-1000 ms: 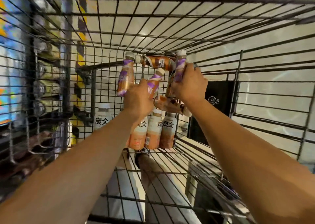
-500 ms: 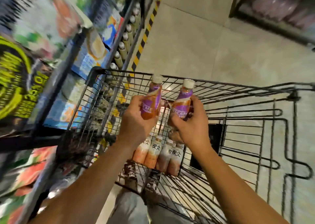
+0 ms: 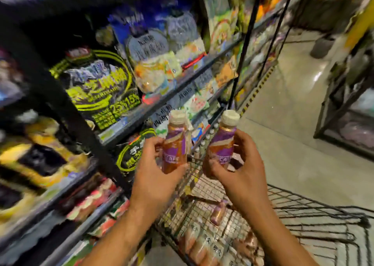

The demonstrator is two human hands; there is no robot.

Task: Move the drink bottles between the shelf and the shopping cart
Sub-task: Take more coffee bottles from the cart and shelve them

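A shopper's left hand and right hand each grasp an upright coffee bottle above the cart; more bottles wait at six o'clock, shelf at eleven.

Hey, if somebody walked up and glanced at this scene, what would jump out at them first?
Two purple-labelled drink bottles held upright at centre: one in the left hand, the other in the right hand. Behind them to the left, a shelf crammed with bright snack bags; below, the wire shopping cart with more bottles inside.
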